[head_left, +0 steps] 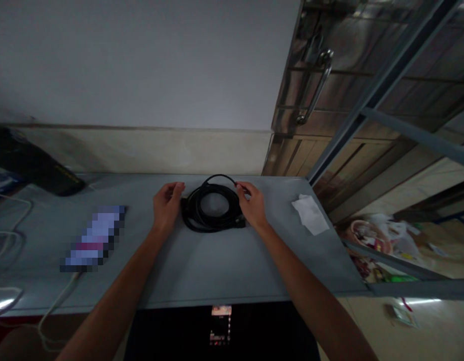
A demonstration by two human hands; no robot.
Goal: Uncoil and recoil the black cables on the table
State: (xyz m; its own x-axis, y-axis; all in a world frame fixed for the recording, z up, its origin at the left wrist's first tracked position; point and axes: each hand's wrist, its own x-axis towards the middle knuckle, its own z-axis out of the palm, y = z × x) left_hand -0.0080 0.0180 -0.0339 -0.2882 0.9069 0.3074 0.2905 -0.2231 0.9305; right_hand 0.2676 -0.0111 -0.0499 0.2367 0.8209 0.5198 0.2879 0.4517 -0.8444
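Legible text: none.
Item 1: black cylindrical object (36,163), far left; faint yellowish marking, too blurred to read.
Item 2: phone (94,238), left; screen pixelated, nothing readable.
Item 3: small lit display (220,326), near, centre; tiny pale and red marks, too small to read.
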